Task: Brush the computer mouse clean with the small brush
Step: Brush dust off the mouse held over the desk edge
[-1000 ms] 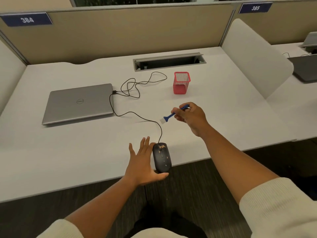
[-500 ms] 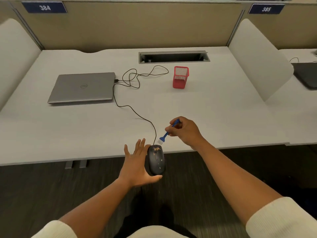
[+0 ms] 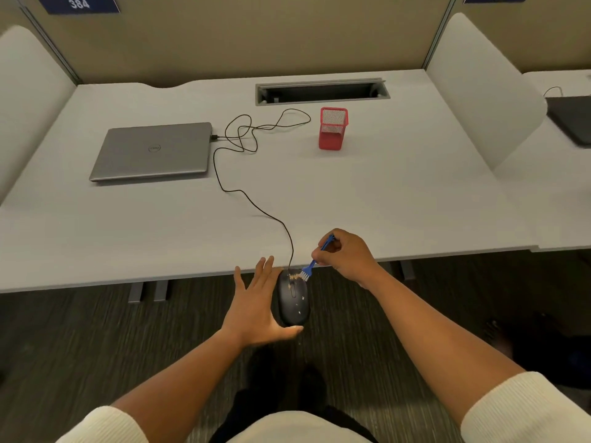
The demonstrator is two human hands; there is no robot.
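Left hand (image 3: 256,311) flat-fingered, right hand (image 3: 347,254) curled in a pinch.

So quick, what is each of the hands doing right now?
Left hand: open, fingers straight, cradling the black mouse with the thumb under its near end.
Right hand: closed, pinching the small blue brush, bristles at the mouse's front.

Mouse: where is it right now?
Head view, lower centre: the mouse sits in the left hand, just off the desk front edge, brush bristles at its front.
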